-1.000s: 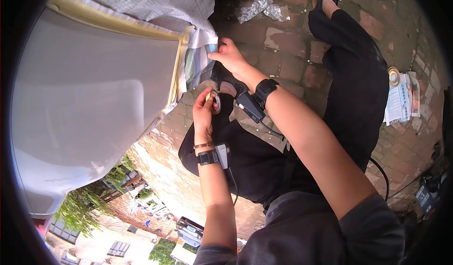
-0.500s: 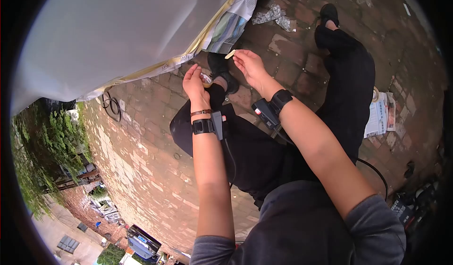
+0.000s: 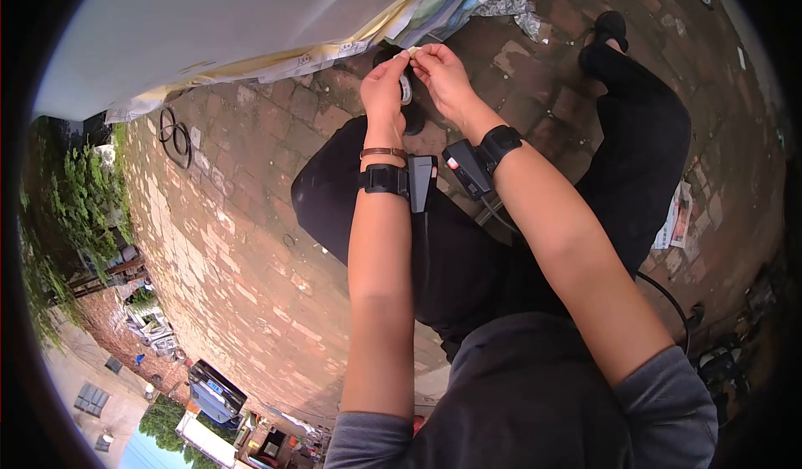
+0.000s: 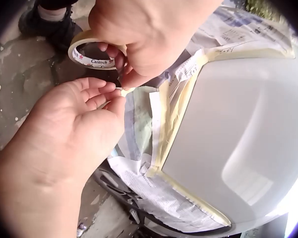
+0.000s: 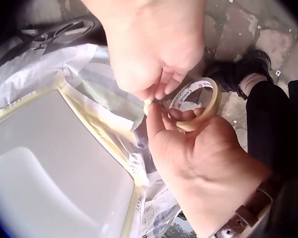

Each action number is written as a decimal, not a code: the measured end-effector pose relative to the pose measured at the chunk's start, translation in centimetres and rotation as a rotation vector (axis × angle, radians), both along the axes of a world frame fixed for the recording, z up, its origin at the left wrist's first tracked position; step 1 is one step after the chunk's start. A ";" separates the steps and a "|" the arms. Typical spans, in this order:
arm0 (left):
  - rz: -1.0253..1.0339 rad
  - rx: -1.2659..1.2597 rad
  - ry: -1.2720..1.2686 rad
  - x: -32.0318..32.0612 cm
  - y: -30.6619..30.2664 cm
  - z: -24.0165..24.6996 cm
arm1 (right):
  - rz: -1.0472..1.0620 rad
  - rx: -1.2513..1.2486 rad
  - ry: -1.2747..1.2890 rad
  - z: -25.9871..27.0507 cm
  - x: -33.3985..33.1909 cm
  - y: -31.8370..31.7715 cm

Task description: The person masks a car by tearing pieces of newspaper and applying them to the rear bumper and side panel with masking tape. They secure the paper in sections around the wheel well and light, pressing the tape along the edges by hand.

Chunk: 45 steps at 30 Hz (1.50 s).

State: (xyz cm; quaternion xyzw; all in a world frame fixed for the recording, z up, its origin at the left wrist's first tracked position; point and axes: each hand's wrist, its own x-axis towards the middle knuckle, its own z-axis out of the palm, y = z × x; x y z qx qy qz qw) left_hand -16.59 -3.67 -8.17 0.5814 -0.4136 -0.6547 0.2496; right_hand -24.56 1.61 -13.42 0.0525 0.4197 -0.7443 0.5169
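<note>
My left hand [image 3: 384, 95] [image 4: 144, 34] has its fingers through a masking tape roll [image 3: 407, 91] [image 5: 214, 101], and its thumb and forefinger meet a small pale tape piece [image 4: 125, 91] [image 5: 147, 104]. Fingertip to fingertip with it, my right hand [image 3: 444, 81] [image 5: 151, 49] pinches the same piece. Both hands are in front of the masked lower edge of a smooth grey panel [image 3: 209, 30] [image 4: 238, 114]. Yellow tape and newspaper [image 4: 179, 203] border that panel. In the head view, the fingertips partly hide the piece.
Brick paving [image 3: 242, 210] surrounds my bent legs [image 3: 635, 143]. Crumpled foil [image 3: 522, 10] lies beyond my hands, newspaper [image 3: 673, 218] beside a leg at the right. A black coiled cable [image 3: 175, 137] is on the ground at the left; another cable [image 3: 668, 298] curves near my hip.
My right hand has left the newspaper edge, drawn back with a tape piece, and met my left hand. The roll has stayed with my left hand. The head view has shifted, showing less panel.
</note>
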 end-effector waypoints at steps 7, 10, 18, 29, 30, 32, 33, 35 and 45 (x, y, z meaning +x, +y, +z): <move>0.259 -0.375 -0.124 0.0 0.1 -5.3 | 0.263 0.294 0.968 -1.4 -1.6 -0.5; 0.438 -0.500 -0.260 0.3 -0.3 -6.9 | 0.337 0.300 1.693 -1.6 -3.7 -1.6; 0.366 -0.389 -0.241 0.4 -0.7 -8.2 | 1.762 0.290 1.840 2.6 -9.5 -4.6; 0.411 -0.427 -0.335 -1.4 0.2 -8.1 | 1.246 0.169 2.283 4.3 -10.3 -4.6; 0.437 -0.476 -0.321 -1.7 0.2 -8.0 | 1.254 0.154 2.291 4.1 -10.5 -4.8; 0.475 -0.518 -0.310 -1.9 -0.1 -7.9 | 1.224 0.061 2.302 3.5 -10.8 -4.8; 0.465 -0.571 -0.286 -2.1 -0.5 -8.1 | 1.234 0.053 2.307 3.5 -10.8 -4.9; 0.460 -0.610 -0.242 -2.7 -0.9 -8.6 | 1.236 0.019 2.313 3.6 -11.1 -4.8; 0.333 -0.522 -0.290 -2.9 -0.7 -7.2 | 1.399 0.063 2.283 4.6 -10.9 -4.7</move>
